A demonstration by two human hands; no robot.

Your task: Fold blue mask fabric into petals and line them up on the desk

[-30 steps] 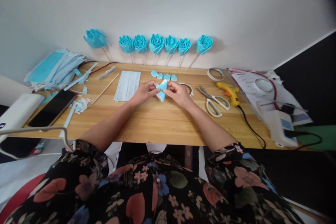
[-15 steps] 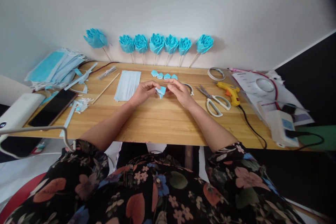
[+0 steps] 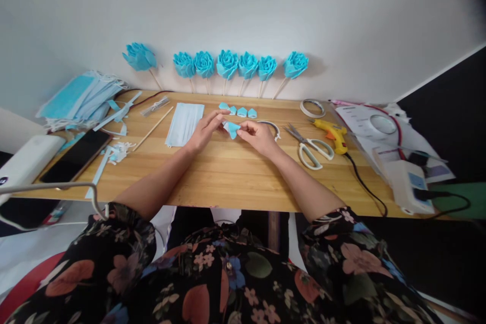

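A small folded blue piece (image 3: 232,129) is pinched between my two hands above the wooden table (image 3: 228,182). My left hand (image 3: 206,132) holds its left side, and my right hand (image 3: 255,136) grips its right edge with thumb and fingers. Just behind them lies a short row of small folded blue pieces (image 3: 242,112), the left ones partly hidden by my left fingers. To the left of my left hand a pale blue pleated mask (image 3: 185,124) lies flat. A white-edged ring (image 3: 270,129) rests behind my right hand, partly covered.
Several blue flowers on sticks (image 3: 227,65) lean against the wall. Scissors (image 3: 309,147), a yellow glue gun (image 3: 332,134) and a tape roll (image 3: 312,108) lie right. Left are stacked masks (image 3: 81,98), a phone (image 3: 78,157), a stick (image 3: 153,128) and scraps.
The blue piece has turned in my fingers. My right hand has moved slightly down and closed on its right edge; my left fingers have shifted up over the row behind.
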